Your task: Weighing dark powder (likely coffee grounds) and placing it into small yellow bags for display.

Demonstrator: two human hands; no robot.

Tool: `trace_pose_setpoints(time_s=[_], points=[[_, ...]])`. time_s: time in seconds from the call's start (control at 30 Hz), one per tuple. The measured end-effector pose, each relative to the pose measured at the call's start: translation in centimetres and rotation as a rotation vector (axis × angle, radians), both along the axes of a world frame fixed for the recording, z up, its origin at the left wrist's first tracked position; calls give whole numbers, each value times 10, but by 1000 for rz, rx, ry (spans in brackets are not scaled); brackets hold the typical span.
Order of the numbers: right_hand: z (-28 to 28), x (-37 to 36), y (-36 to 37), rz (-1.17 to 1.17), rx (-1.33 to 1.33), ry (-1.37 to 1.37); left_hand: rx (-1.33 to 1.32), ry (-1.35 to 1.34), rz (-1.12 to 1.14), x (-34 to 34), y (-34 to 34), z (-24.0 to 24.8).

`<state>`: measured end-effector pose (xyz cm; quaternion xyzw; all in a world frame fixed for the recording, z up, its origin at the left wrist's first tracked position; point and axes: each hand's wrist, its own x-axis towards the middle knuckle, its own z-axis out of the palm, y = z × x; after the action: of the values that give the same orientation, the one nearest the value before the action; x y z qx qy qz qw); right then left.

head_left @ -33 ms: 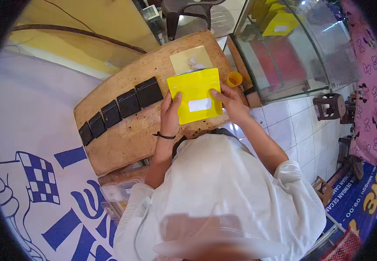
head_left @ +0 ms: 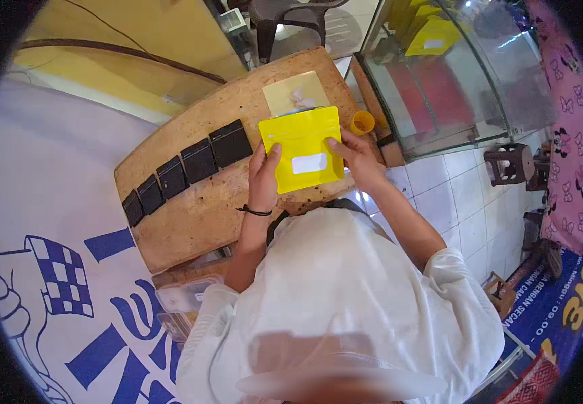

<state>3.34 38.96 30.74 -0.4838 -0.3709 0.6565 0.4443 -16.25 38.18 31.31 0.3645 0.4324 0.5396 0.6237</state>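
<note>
A flat yellow pouch [head_left: 305, 143] is held up over the near side of the wooden table, a white rectangle on its front and a seam line near its top edge. My left hand [head_left: 263, 176] grips its left side, thumb on the front and fingers hidden behind. On the right side, my right hand [head_left: 358, 161] holds it the same way. Beyond the pouch lies a pale yellow sheet [head_left: 281, 99] with a small whitish thing on it, partly covered by the pouch. To the left, several flat black pouches [head_left: 199, 160] lie in a slanting row, growing smaller toward the left.
An orange-yellow cup [head_left: 362, 122] stands at the right edge of the wooden table [head_left: 170, 232]. Right of it is a glass case [head_left: 432, 101] with yellow pouches inside. A dark chair [head_left: 290, 27] stands behind the table, a brown stool [head_left: 508, 163] on the tiled floor at right.
</note>
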Motion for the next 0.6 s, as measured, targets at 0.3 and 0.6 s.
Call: trace_pose_setpoints(time_s=[0.3,0.6], points=[[15,6,-32,-161,-139,-92,-136,-126,-101,4,-13,-21],[-5,36,-103,-450,-205,-33,-312,-107,-346,49,-23,-30]])
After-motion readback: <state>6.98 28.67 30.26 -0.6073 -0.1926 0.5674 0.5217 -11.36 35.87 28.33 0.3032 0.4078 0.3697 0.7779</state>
